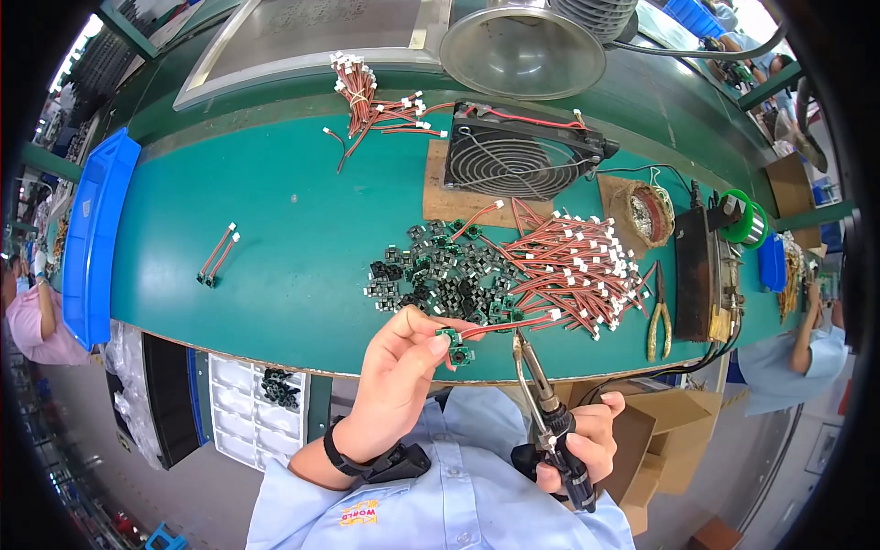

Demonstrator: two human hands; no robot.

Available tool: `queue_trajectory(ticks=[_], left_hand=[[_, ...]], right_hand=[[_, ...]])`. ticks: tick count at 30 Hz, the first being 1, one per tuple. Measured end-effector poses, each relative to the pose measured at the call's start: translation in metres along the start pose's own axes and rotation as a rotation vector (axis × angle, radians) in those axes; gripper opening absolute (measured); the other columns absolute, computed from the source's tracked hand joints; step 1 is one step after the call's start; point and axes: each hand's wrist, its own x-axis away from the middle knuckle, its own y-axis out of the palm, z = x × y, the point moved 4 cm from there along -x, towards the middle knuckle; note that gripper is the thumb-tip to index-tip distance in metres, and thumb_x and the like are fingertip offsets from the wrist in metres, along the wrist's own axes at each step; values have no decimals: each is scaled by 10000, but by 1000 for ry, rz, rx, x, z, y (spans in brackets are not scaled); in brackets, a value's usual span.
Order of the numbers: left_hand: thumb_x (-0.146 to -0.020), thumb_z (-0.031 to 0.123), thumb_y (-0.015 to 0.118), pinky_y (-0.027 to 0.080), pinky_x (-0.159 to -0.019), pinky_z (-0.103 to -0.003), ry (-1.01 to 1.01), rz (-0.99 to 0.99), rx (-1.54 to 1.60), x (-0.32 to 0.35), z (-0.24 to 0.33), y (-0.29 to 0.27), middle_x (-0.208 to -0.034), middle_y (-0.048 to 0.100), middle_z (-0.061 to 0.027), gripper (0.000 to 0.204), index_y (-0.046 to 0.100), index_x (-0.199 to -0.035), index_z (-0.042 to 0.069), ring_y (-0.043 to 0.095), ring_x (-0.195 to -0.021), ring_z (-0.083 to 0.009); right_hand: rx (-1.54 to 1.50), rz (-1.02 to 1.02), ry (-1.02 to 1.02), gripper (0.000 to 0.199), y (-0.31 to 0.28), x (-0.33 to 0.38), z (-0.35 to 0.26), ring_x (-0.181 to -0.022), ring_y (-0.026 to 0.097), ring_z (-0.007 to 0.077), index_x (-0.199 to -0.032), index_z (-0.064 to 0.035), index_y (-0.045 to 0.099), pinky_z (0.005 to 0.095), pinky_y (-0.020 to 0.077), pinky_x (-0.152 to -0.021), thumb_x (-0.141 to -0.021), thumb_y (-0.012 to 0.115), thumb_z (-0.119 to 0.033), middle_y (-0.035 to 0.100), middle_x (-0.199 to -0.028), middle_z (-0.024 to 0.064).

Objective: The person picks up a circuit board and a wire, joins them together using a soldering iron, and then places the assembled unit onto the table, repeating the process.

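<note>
My left hand (396,371) pinches a small green circuit board (461,354) between thumb and fingers, over the near edge of the green worktop. Red and dark wires (509,324) stretch rightward from the board to a white plug. My right hand (591,443) is wrapped round the black handle of a soldering iron (543,390) with a thin metal tube alongside it. The iron's tip points up, close to the wires and right of the board; whether it touches them I cannot tell. Beyond lie a heap of small boards (440,275) and a pile of red-and-dark wire leads (582,261).
A caged fan (518,163) stands behind the heaps. To the right are pliers (659,316), a black box (701,275) and a green spool (750,220). Two wired boards (218,257) lie left, near a blue tray (92,238). Other people sit at both sides.
</note>
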Motion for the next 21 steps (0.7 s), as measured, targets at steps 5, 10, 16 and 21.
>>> queue_trajectory(ticks=[5, 10, 16, 21], left_hand=[[-898, 69, 513, 434, -779, -267, -70, -36, 130, -1, -1, 5, -1068, 616, -170, 44, 471, -888, 73, 552, -888, -111], [-894, 47, 515, 436, -842, -294, 35, -23, -75, -1, -4, -2, -1070, 611, -181, 54, 465, -901, 67, 570, -993, -166], [-875, 66, 536, 434, -861, -328, 219, 32, -296, 4, 1, 13, -1026, 614, -197, 94, 445, -893, 54, 587, -950, -207], [-870, -5, 526, 438, -871, -334, 297, 24, -365, 6, 1, 8, -1042, 612, -200, 101, 449, -921, 36, 587, -985, -219]], right_hand=[[-2, -1, -9, 430, -3, -4, -3, -711, 576, 177, -963, -161, 603, 419, 293, -868, -599, 800, -279, 599, -784, 15], [24, -145, 8, 431, 0, -9, -4, -707, 585, 166, -960, -164, 623, 397, 299, -869, -585, 808, -268, 613, -792, 5], [63, -199, 23, 434, 7, -10, -5, -706, 595, 144, -949, -174, 652, 374, 304, -865, -557, 820, -255, 628, -812, -13], [79, -200, 27, 402, 6, -10, -6, -698, 594, 142, -919, -176, 663, 373, 306, -854, -555, 817, -253, 627, -803, -17]])
